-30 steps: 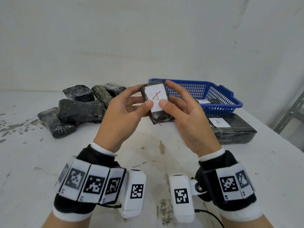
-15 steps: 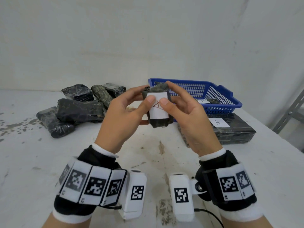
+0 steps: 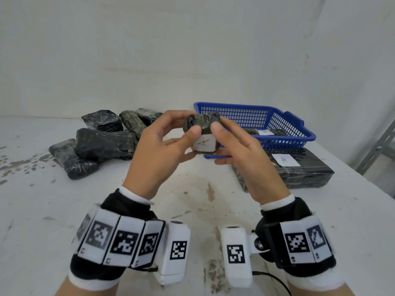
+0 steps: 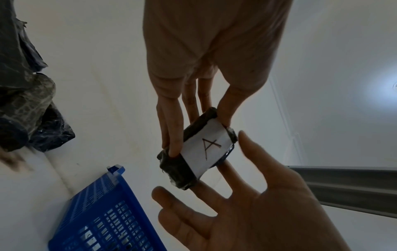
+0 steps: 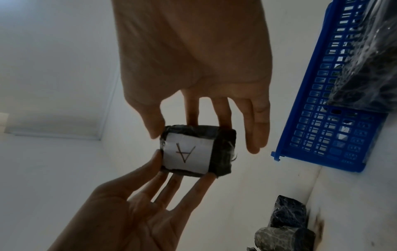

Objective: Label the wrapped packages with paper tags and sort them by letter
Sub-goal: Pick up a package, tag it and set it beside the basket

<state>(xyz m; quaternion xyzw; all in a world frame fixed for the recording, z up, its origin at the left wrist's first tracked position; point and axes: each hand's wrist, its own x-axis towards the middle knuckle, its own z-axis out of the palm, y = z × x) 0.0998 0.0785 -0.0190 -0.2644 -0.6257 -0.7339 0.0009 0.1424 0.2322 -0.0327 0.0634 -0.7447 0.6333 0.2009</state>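
Both hands hold a small dark wrapped package (image 3: 203, 124) above the table's middle. A white paper tag (image 3: 204, 143) marked A sticks to its near face. My left hand (image 3: 188, 133) pinches the package from the left, thumb on top and fingers behind. From the right, my right hand (image 3: 222, 133) pinches it the same way, with fingers under it. In the left wrist view the tag (image 4: 204, 147) shows on the package (image 4: 176, 168) between both hands' fingers. From the right wrist, the tag (image 5: 187, 152) reads upside down on the package (image 5: 223, 152).
A pile of untagged dark packages (image 3: 102, 144) lies at the back left. A blue basket (image 3: 277, 116) at the back right holds tagged packages (image 3: 265, 131). In front of it lies a large flat package (image 3: 299, 174) with an A tag (image 3: 285, 160). A metal shelf post (image 3: 380, 146) stands at right.
The package has tipped so that its tagged face now sits lower and faces me. Both thumbs have slid from the tag up onto the package's top end.
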